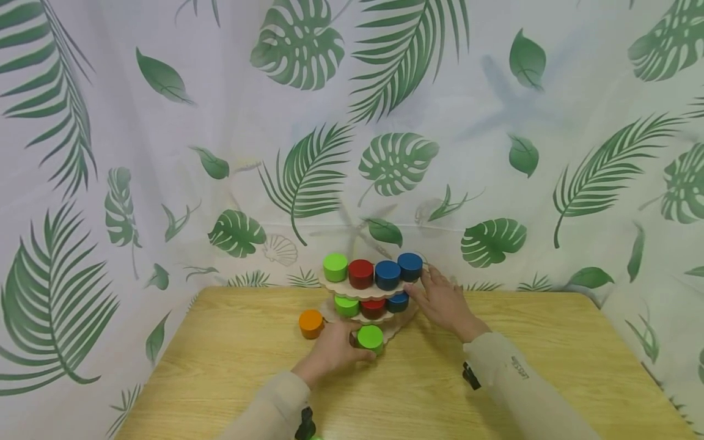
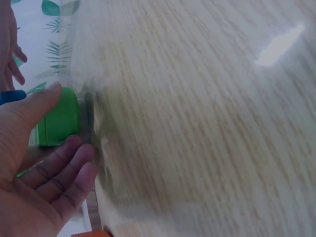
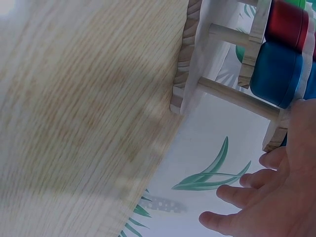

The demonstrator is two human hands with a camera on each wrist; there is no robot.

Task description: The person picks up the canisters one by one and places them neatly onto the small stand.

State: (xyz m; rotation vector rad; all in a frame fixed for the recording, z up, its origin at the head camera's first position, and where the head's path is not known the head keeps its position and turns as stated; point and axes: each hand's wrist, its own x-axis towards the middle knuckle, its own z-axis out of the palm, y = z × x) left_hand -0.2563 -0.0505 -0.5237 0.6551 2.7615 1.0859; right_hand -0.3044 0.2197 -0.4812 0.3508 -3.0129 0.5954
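Observation:
A tiered wooden stand point(image 1: 352, 289) with scalloped shelves stands at the back of the table. My left hand point(image 1: 332, 348) holds a light green round tin point(image 1: 370, 338) at the stand's front, thumb on one side and fingers on the other; the tin also shows in the left wrist view point(image 2: 61, 118). My right hand point(image 1: 445, 302) touches the upper shelf's right end, close beside a blue tin point(image 1: 410, 266). In the right wrist view its fingers point(image 3: 237, 195) are spread, reaching past the shelf edge.
Green point(image 1: 335, 267), red point(image 1: 360, 274) and blue point(image 1: 387, 275) tins line the upper shelf, with more on the shelf below. An orange tin point(image 1: 311, 324) sits left of my left hand. A leaf-printed cloth point(image 1: 352, 165) hangs behind the wooden table point(image 1: 220, 366).

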